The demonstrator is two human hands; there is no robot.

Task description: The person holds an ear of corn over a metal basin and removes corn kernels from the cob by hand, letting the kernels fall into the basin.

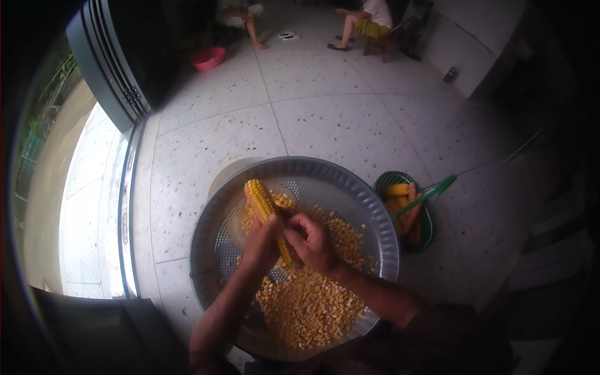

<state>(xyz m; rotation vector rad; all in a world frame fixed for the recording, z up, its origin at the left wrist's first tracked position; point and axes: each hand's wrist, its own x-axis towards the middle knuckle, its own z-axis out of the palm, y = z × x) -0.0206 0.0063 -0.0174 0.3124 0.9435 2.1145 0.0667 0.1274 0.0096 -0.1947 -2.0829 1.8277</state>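
My left hand point(260, 241) is closed around a yellow corn cob point(261, 199), which slants from upper left to lower right. Part of the cob's left side looks bare of kernels. My right hand point(311, 243) grips the cob's lower half from the right, thumb against the kernel rows; its other fingertips are partly hidden. Beneath both hands is a wide metal sieve pan point(390, 267) with a fluted rim and perforated bottom. Loose corn kernels point(311, 311) are heaped in its near part and scattered to the right. More kernels lie around a pale round dish point(233, 225) under the cob.
A green plastic basket point(429, 234) with a raised handle point(433, 190) holds corn and bare cobs point(412, 218) at right. Two seated people and a pink basin point(209, 59) are across the tiled floor point(215, 112). A door track point(126, 201) runs along the left.
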